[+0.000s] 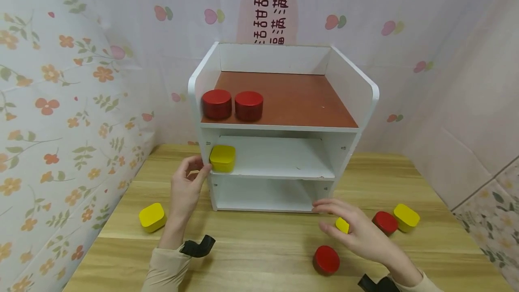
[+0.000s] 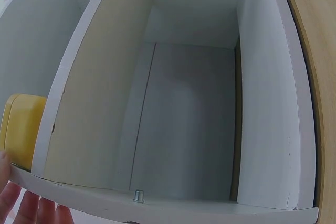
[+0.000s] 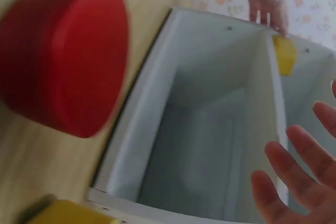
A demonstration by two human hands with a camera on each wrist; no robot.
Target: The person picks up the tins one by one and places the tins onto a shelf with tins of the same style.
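On the left of the white rack's [image 1: 259,177] middle shelf sits a yellow rounded-square tin [image 1: 222,158]. My left hand [image 1: 187,188] is at the rack's left side, its thumb at the tin's lower edge. In the left wrist view, its other fingers [image 2: 44,211] lie outside the side panel. My right hand [image 1: 361,233] hovers at the rack's lower right corner, fingers [image 3: 294,166] spread and holding nothing. It partly hides a yellow tin [image 1: 342,225]; a round red tin [image 1: 326,260] lies nearby on the table.
Two red tins [image 1: 217,104] [image 1: 249,106] stand at the left of the rack's brown top. On the wooden table [image 1: 251,247], a yellow tin [image 1: 152,217] lies at left; a red tin [image 1: 385,223] and another yellow tin [image 1: 406,217] lie at right. Patterned cloth [image 1: 162,57] hangs behind.
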